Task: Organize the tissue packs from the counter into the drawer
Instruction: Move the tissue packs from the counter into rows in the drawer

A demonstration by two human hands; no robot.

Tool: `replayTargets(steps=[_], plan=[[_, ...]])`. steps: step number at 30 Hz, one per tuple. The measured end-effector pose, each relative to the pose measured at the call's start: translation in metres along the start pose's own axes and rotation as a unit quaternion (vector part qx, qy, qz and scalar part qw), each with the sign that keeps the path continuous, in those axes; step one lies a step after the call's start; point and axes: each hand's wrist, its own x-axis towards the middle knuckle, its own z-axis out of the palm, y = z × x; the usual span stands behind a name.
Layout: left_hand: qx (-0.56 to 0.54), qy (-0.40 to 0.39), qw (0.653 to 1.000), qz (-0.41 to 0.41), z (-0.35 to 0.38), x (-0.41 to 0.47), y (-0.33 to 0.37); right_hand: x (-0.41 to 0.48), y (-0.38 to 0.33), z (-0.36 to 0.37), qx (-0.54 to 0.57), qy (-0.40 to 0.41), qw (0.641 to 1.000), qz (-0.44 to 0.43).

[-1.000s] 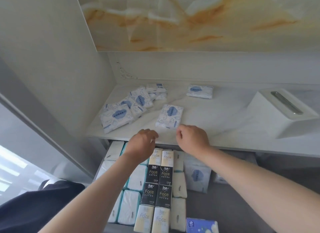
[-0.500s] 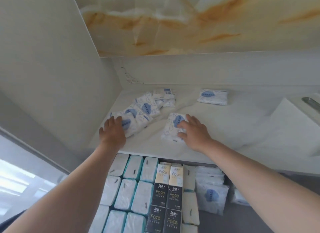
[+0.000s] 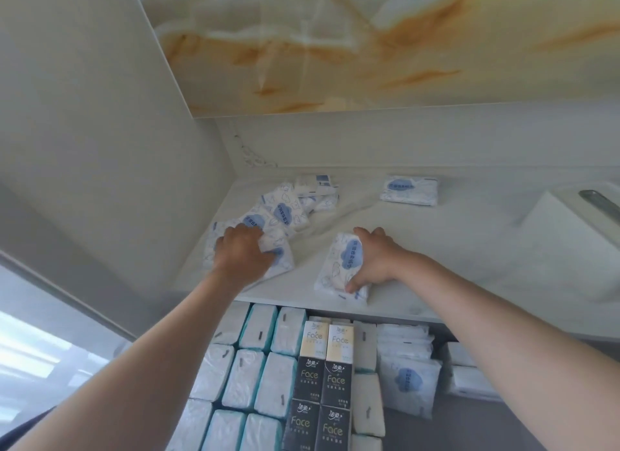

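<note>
On the white counter (image 3: 436, 249), my left hand (image 3: 240, 252) grips a white tissue pack with a blue cloud print (image 3: 280, 261) at the near end of a pile of similar packs (image 3: 285, 212). My right hand (image 3: 375, 259) is closed on another cloud-print pack (image 3: 339, 269) near the counter's front edge. One more pack (image 3: 409, 190) lies alone at the back. Below the counter, the open drawer (image 3: 486, 427) holds rows of white packs (image 3: 255, 370), black and cream "Face" packs (image 3: 327, 376), and cloud-print packs (image 3: 407, 380).
A white tissue box with a metal slot (image 3: 570, 235) stands on the counter at the right. A grey wall panel (image 3: 100, 148) closes the left side. The back wall rises just behind the packs. The drawer's right part shows bare grey floor.
Both hands moved up from the drawer's edge onto the counter. The left hand closed on a pack in the left pile, and the right hand wrapped around the pack near the front edge.
</note>
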Motion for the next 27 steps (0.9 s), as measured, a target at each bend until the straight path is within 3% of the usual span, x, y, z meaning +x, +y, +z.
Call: replayTargets(steps=[4, 8, 10, 12, 14, 18, 20, 23, 27], plan=[[-0.176, 0.039, 0.983, -0.030, -0.011, -0.033, 0.032, -0.021, 0.008, 0.008, 0.173, 0.077, 0.982, -0.010], [-0.296, 0.088, 0.949, -0.070, -0.019, -0.059, 0.047, -0.058, 0.012, -0.001, 0.287, 0.004, 0.956, -0.062], [-0.375, 0.063, 0.921, -0.081, -0.023, -0.069, 0.053, -0.078, 0.011, -0.007, 0.316, -0.015, 0.944, -0.092], [-0.456, -0.011, 0.886, -0.081, -0.024, -0.081, 0.064, -0.096, 0.005, -0.010, 0.326, -0.002, 0.939, -0.112], [-0.514, -0.094, 0.851, -0.057, -0.025, -0.096, 0.079, -0.109, 0.000, -0.010, 0.308, 0.037, 0.943, -0.120], [-0.563, -0.156, 0.811, -0.027, -0.024, -0.124, 0.098, -0.129, 0.004, -0.004, 0.211, 0.128, 0.955, -0.162], [-0.581, -0.190, 0.791, -0.017, -0.025, -0.137, 0.104, -0.142, 0.010, 0.000, 0.184, 0.117, 0.963, -0.161], [-0.549, -0.229, 0.804, 0.017, -0.021, -0.151, 0.108, -0.161, 0.019, 0.003, 0.118, 0.103, 0.976, -0.150], [-0.542, -0.289, 0.788, 0.035, -0.004, -0.161, 0.118, -0.179, 0.033, 0.005, -0.010, 0.054, 0.991, -0.120]])
